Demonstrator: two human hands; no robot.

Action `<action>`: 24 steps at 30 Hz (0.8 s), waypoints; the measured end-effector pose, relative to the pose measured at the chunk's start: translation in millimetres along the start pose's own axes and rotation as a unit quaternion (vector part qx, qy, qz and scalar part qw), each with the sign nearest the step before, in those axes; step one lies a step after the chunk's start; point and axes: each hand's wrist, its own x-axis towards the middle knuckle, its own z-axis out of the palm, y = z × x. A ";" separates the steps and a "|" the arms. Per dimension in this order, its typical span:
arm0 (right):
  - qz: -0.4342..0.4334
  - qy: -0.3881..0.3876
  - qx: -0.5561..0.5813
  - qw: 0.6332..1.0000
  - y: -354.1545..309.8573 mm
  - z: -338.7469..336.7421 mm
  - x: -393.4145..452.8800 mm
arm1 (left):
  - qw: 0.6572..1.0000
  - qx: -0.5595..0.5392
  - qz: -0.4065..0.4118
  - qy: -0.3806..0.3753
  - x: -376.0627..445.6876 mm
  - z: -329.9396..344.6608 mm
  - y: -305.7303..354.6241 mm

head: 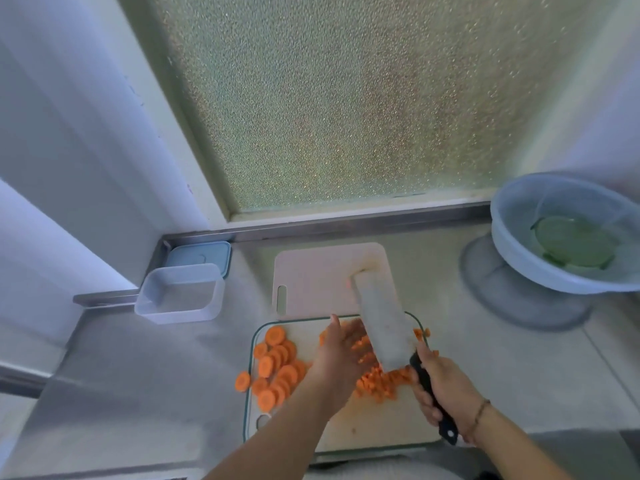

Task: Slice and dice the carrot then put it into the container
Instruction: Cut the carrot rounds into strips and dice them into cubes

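Round carrot slices [277, 365] lie piled on the left part of a white cutting board with a green rim [374, 431]. Diced carrot [377, 382] is heaped in the board's middle. My right hand [446, 389] grips the black handle of a broad cleaver [381, 323], whose blade is lifted and points away from me. My left hand [341, 344] is held with straight fingers against the blade's left face, above the dice. A clear empty container [180, 294] stands at the left of the steel counter.
A second, pale cutting board [311, 278] lies behind the first one. A blue lid [199, 256] sits behind the container. At the right a blue basin [540, 258] holds a green dish. One carrot slice [242, 381] lies off the board on the counter.
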 end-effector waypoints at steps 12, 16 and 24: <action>-0.258 0.166 -0.615 0.727 21.5 -4.8 6.8 | 0.512 0.642 0.564 -0.087 34.5 -50.6 -4.1; -0.305 0.185 -0.639 0.682 25.6 2.7 8.0 | 0.563 0.698 0.438 -0.066 44.3 -31.6 -4.1; -0.330 0.214 -0.640 0.660 34.7 19.0 9.0 | 0.615 0.693 0.340 -0.160 55.5 -15.7 15.9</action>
